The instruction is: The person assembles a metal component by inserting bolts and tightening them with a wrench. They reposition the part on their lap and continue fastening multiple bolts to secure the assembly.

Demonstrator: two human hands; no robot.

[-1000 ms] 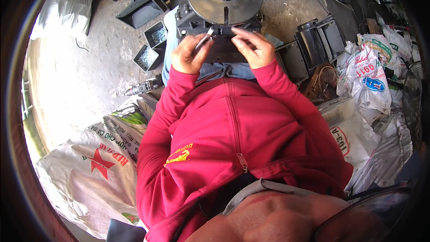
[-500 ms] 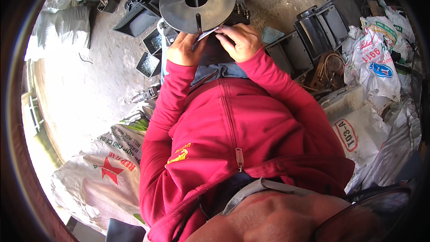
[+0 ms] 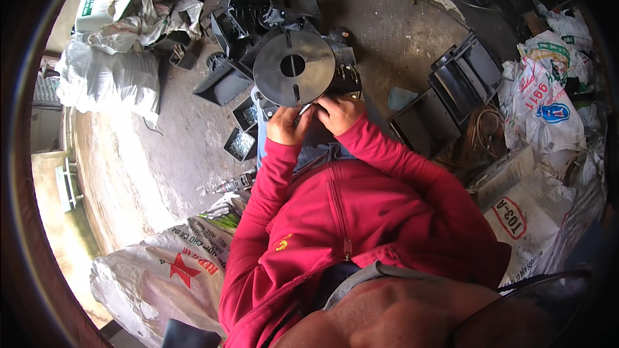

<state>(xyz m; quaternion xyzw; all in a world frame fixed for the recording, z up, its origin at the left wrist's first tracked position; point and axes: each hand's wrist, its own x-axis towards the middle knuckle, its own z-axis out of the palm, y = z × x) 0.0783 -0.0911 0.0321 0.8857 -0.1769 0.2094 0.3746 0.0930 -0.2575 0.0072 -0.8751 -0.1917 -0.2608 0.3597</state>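
A round, flat metal disc (image 3: 271, 71) with a centre hole and two slots lies before me on a dark machine part (image 3: 349, 77). At its near rim my left hand (image 3: 285, 126) is closed, thumb and fingers pinching a small, thin, pale piece (image 3: 304, 110) whose kind I cannot make out. My right hand (image 3: 343, 115) is beside it, fingers curled at the same rim. Its fingertips are close to the pale piece, and what they hold, if anything, is hidden. Both hands are just above my lap.
Two small bins of shiny hardware (image 3: 241, 144) stand left of my knee, near a power tool (image 3: 236, 183) on the floor. Black metal housings (image 3: 223, 84) crowd the far left; more metal trays (image 3: 425, 124) stand right. White sacks (image 3: 548, 90) flank me.
My view has tilted, so the disc and hands appear smaller and lower, with more floor visible. My hands stay at the disc's near rim, the right one now more curled.
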